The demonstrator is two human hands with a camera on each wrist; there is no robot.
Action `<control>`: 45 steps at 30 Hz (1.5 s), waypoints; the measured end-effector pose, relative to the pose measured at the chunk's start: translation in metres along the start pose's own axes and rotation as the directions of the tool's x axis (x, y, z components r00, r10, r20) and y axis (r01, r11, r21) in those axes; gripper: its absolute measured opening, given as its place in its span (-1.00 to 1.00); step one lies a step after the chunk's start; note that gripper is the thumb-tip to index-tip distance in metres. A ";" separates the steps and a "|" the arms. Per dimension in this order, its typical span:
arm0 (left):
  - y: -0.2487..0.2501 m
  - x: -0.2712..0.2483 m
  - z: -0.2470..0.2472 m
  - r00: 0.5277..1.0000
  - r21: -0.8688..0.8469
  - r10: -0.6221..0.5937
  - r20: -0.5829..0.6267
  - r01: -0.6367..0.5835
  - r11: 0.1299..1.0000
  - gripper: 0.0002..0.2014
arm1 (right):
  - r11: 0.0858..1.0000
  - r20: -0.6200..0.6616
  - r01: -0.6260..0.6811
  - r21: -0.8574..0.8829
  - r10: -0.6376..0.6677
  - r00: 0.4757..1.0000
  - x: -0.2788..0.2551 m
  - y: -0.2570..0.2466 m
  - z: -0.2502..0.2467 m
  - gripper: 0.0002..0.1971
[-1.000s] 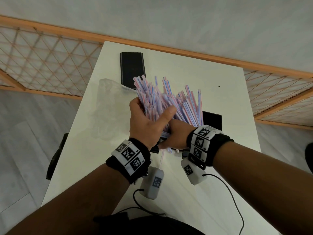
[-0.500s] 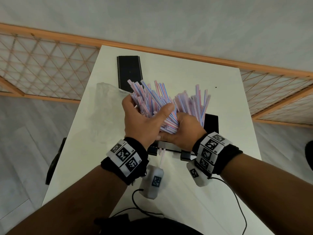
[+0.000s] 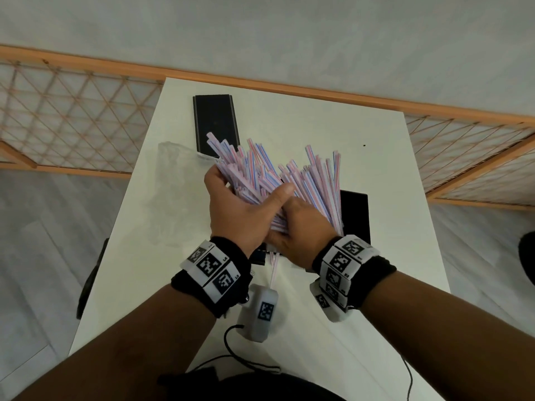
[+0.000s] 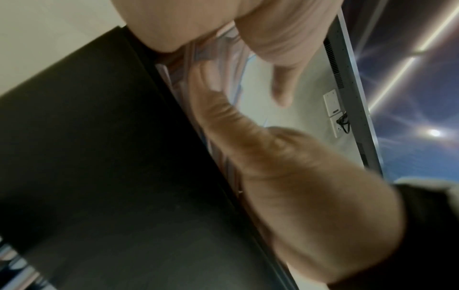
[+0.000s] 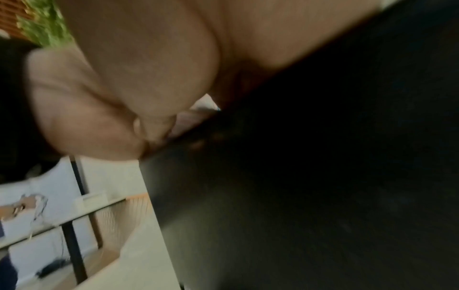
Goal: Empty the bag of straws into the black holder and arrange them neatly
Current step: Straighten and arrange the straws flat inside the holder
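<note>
A thick bundle of pink-and-blue striped straws (image 3: 269,178) fans up and away from me over the white table (image 3: 376,157). My left hand (image 3: 246,209) grips the bundle from the left, thumb laid across its front. My right hand (image 3: 301,233) grips its lower part from the right, touching the left hand. The black holder (image 3: 355,215) stands just under and behind the hands, mostly hidden. A couple of straws (image 3: 273,267) hang down below the hands. The left wrist view shows straws (image 4: 218,58) against the holder's black wall (image 4: 99,176). The right wrist view is blurred.
A flat black rectangular piece (image 3: 215,123) lies at the table's far side. The crumpled clear plastic bag (image 3: 173,195) lies left of the hands. Wooden lattice railings (image 3: 72,117) flank the table. Sensor cables (image 3: 252,363) trail near the table's front edge.
My right hand has come up from beneath the bundle and now wraps it beside the left hand. The straws have fanned out wider. Little has moved in the last half second.
</note>
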State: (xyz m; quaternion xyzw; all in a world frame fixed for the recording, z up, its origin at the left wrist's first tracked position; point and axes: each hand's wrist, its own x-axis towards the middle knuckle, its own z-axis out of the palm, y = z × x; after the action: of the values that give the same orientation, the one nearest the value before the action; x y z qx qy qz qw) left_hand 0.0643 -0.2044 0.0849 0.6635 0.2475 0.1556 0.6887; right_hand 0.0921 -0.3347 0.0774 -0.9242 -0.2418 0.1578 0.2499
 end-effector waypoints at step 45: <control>-0.001 -0.001 -0.009 0.998 -0.250 0.057 0.024 -0.049 0.967 -0.22 | 0.981 0.413 -0.168 -0.094 0.192 0.890 0.016 0.011 -0.028 -0.50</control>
State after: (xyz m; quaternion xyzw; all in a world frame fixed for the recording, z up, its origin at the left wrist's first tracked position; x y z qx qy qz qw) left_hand 0.0582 -0.1978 0.0842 0.5802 0.1976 0.1935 0.7661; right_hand 0.1206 -0.3453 0.0917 -0.8934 -0.2074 0.3689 0.1506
